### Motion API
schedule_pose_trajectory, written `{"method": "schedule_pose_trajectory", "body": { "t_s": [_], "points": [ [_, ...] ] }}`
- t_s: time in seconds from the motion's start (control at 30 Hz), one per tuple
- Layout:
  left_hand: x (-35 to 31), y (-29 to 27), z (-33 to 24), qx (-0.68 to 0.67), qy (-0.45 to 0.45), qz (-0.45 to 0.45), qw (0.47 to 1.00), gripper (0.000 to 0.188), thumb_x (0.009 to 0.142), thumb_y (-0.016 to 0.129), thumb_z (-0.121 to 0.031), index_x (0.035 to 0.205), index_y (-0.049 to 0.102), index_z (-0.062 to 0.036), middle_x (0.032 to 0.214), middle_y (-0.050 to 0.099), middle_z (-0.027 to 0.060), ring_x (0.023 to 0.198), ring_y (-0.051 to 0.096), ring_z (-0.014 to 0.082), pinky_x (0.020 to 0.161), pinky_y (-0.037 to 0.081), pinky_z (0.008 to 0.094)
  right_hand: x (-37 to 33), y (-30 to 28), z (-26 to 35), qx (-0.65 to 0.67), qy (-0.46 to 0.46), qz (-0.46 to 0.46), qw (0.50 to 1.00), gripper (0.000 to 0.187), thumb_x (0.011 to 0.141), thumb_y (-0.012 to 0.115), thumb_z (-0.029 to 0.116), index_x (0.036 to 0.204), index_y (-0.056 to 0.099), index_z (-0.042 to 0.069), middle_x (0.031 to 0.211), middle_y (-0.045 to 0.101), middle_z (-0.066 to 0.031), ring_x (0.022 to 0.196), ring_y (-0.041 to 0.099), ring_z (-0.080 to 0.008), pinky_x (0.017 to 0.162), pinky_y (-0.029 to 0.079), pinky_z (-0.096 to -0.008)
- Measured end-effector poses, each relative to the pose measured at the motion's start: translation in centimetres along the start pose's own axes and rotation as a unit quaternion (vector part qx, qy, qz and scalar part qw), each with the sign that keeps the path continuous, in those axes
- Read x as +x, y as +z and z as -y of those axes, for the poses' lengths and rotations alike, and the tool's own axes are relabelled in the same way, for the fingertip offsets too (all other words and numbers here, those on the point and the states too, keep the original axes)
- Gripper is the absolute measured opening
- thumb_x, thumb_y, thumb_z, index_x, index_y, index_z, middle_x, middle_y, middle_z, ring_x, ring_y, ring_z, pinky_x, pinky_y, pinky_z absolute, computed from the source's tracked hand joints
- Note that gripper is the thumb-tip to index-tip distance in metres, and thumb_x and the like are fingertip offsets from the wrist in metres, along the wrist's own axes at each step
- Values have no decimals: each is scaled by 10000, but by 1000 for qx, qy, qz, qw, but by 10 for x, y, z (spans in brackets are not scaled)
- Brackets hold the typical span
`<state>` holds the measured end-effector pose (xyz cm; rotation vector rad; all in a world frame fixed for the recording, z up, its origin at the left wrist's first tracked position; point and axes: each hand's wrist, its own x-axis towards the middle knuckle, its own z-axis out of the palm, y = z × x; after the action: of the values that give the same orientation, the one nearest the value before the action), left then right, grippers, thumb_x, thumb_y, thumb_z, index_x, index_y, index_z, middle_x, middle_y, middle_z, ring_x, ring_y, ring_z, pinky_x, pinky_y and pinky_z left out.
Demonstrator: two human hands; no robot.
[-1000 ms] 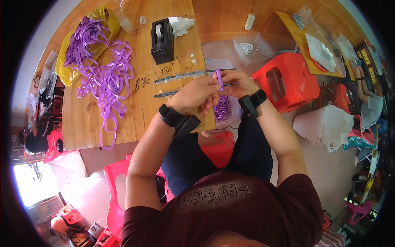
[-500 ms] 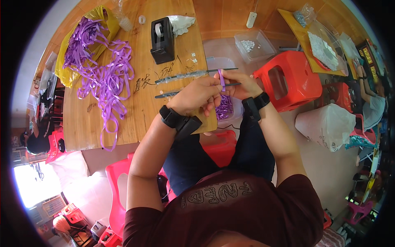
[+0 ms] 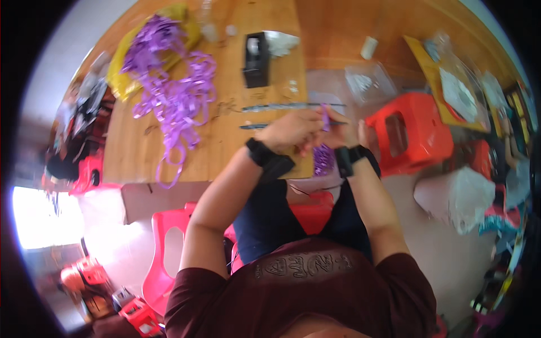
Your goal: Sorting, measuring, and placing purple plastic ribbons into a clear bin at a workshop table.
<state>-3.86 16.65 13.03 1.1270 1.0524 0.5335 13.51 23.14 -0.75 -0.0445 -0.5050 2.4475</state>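
Wooden tabletop [image 3: 225, 155] fills the upper left, crowded by a tangle of purple ribbon [image 3: 174, 115] spilling from a yellow bag [image 3: 120, 84], a black tape dispenser [image 3: 256, 73] and crumpled white plastic [image 3: 282, 44]. Two dark rods [image 3: 267, 107] lie toward its right edge, the upper one jutting past it. Just right of the hands, a red stool [image 3: 429, 135] crowds the space; bare wood stretches between the ribbon and the near edge. Beyond the right edge, both forearms reach up and converge, and the left hand [image 3: 293, 130] and right hand [image 3: 342, 134] pinch a short purple strip [image 3: 326, 118] between them, fingertips blurred. Below sit purple pieces [image 3: 323, 161] in a tub [image 3: 331, 93].
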Motion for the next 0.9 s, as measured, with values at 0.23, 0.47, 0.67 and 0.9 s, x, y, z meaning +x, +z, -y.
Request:
{"method": "schedule_pose_trajectory", "body": {
  "t_s": [0.23, 0.47, 0.67, 0.9],
  "points": [
    [-56, -3, 6, 112, 67, -64, 989, 402, 1010, 517, -210, 1387, 512, -70, 850, 662, 59, 617, 606, 114, 542, 519, 257, -62, 1, 30, 33, -183, 42, 982, 229, 974, 621, 349, 995, 639, 122, 862, 589, -15, 776, 526, -141, 727, 434, -315],
    [-96, -70, 2, 245, 120, -261, 926, 295, 945, 626, -220, 1174, 660, -39, 891, 677, 72, 702, 628, 142, 590, 525, 307, -60, -67, 34, -230, -67, -293, 926, 331, 919, 712, 353, 1147, 622, 131, 907, 594, 28, 729, 546, -115, 662, 480, -278],
    [-125, -153, 42, 413, 82, -463, 780, 243, 841, 633, -213, 956, 695, -8, 919, 693, 205, 851, 666, 384, 779, 524, 451, -53, -33, -14, -407, 31, -368, 836, 463, 913, 726, 215, 1336, 563, 123, 965, 626, 30, 764, 581, -78, 596, 464, -204],
    [-144, -119, 42, 456, 31, -297, 838, 220, 891, 627, -207, 915, 653, 10, 833, 666, 192, 813, 668, 299, 698, 506, 406, -110, 2, -35, -490, 44, -321, 810, 443, 950, 676, 228, 1331, 558, 34, 1033, 647, -24, 813, 613, -86, 657, 467, -194]
  ]
}}
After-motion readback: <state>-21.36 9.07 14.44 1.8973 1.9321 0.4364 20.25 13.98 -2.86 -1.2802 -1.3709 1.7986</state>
